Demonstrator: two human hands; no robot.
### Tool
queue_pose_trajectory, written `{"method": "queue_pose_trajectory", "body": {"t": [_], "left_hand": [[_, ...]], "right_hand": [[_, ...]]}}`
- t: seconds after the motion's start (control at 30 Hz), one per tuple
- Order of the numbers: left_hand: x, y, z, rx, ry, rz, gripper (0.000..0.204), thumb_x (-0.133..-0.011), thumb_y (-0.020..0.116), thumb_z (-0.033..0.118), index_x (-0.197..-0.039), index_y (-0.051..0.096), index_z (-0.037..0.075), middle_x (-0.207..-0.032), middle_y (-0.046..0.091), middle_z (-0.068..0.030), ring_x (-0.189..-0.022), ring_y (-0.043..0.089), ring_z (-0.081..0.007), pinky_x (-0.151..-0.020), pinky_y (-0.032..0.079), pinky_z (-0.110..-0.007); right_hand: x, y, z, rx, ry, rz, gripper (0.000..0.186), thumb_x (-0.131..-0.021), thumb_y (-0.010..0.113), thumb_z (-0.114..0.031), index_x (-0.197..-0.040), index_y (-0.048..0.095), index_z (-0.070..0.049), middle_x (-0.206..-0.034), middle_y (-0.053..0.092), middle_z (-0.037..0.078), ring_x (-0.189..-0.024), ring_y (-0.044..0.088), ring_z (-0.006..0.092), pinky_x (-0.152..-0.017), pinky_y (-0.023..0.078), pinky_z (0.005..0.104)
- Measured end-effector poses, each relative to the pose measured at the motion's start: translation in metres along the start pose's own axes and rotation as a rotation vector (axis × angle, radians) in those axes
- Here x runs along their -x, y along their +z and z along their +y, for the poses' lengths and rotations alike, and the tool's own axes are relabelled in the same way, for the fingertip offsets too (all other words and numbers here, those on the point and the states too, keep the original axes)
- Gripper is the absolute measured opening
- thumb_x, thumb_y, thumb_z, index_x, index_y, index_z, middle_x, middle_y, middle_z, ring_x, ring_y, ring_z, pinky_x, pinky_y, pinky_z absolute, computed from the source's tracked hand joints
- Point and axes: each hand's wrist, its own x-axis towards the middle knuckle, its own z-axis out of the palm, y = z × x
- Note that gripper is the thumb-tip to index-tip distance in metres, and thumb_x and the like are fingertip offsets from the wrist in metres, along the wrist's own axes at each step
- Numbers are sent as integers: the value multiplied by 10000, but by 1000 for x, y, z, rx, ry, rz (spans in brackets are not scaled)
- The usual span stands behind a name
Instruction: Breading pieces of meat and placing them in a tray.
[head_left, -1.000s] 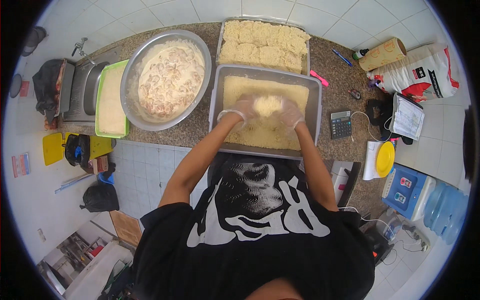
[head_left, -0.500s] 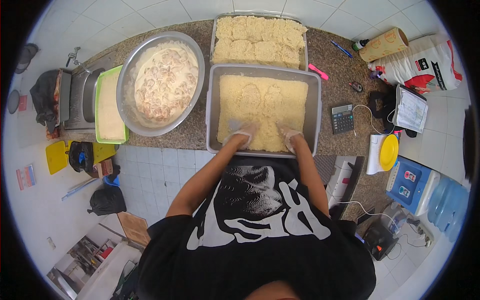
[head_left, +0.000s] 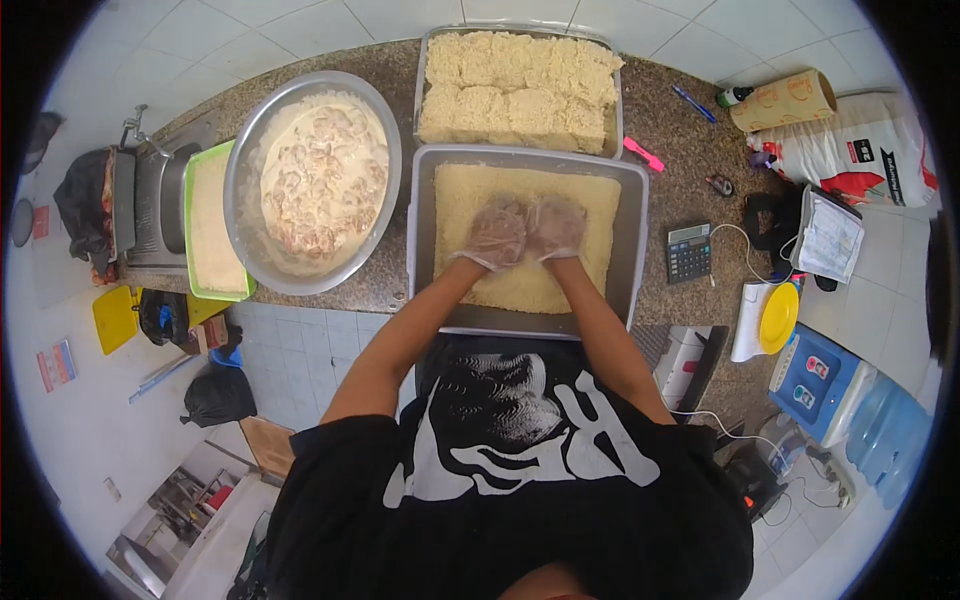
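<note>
A kitchen is shown by the granite desk [head_left: 690, 120], sink [head_left: 150, 205], breadcrumb trays [head_left: 625, 255] and batter bowl [head_left: 312, 180].

One fisheye view looks straight down from the person's head onto the granite counter [head_left: 690, 130]. Chest near, wall far; edges bend at the rim.

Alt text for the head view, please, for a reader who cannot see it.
Two gloved hands, left hand and right hand, press side by side into crumbs in a grey tray on a granite counter. Behind it sits a second tray of breaded pieces; to the left, a metal bowl of battered pieces.
</note>
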Motion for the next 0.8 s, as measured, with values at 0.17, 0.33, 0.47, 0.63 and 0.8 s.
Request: {"method": "queue_pose_trajectory", "body": {"t": [0.17,0.33,0.47,0.63,0.8], "left_hand": [[-17,-14,-4,-77,-179,-255,293,-792,540,255,-959,669,52,-1043,625,-204,-1052,569,-342,-946,406,-482],[-38,-7,-29,82,-406,-554,332,-817,537,248,-1061,647,51,-1145,598,-195,-1094,549,-342,-964,380,-503],[-41,-5,-24,-153,-303,13,411,-815,566,312,-1146,587,70,-1123,600,-159,-1034,557,-344,-922,371,-537],[-28,-24,-4,-6,-450,-21,534,-865,521,383,-1291,496,63,-1324,472,-178,-1244,407,-360,-1022,265,-568],[25,3,21,-89,-396,-196,597,-918,433,356,-1433,342,70,-1525,222,-199,-1404,182,-407,-1107,130,-597]], "right_hand": [[-36,-28,-6,-7,66,-502,380,-835,522,-349,-1101,625,-99,-1128,596,140,-1073,532,360,-949,357,531],[-30,-19,-16,7,25,-158,421,-862,500,-320,-1208,568,-90,-1254,528,153,-1170,466,360,-994,325,524],[-6,-26,-26,36,24,-186,506,-868,486,-368,-1304,511,-113,-1395,426,171,-1282,378,373,-1051,260,553],[0,-20,-21,90,-67,-327,646,-879,452,-457,-1451,347,-173,-1543,202,149,-1421,157,354,-1114,68,604],[-40,-39,-7,16,-106,-458,477,-821,531,-413,-1201,552,-125,-1218,516,181,-1159,473,343,-972,322,559]]}}
